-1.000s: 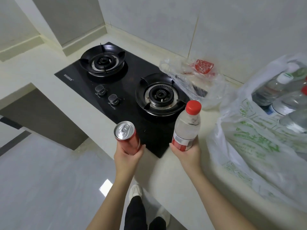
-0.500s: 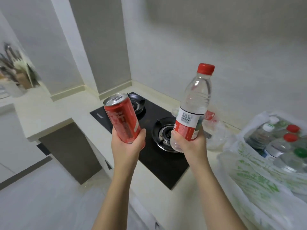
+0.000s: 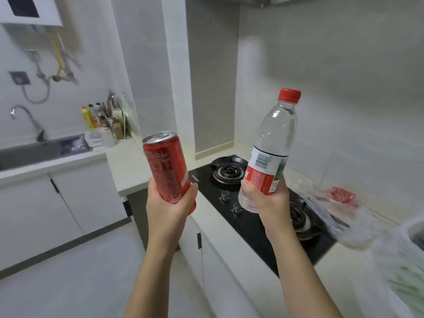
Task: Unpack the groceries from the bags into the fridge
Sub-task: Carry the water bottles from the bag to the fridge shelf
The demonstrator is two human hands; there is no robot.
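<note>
Red can (image 3: 167, 167) gripped in left hand (image 3: 171, 208); water bottle (image 3: 270, 152) gripped in right hand (image 3: 267, 200).

Forearms extended forward, raised; left hand (image 3: 171, 203) grips can (image 3: 165, 166), right hand (image 3: 268, 200) grips bottle (image 3: 273, 138).

The left grip (image 3: 171, 204) held a red can (image 3: 166, 164) round its lower half, tilted slightly left. The right grip (image 3: 267, 200) clasped a red-capped water bottle (image 3: 273, 145) near its base. Below them, a black gas hob (image 3: 252, 219) sat in the white worktop (image 3: 128, 164), with a crumpled clear bag (image 3: 344, 219) beside it.
</note>
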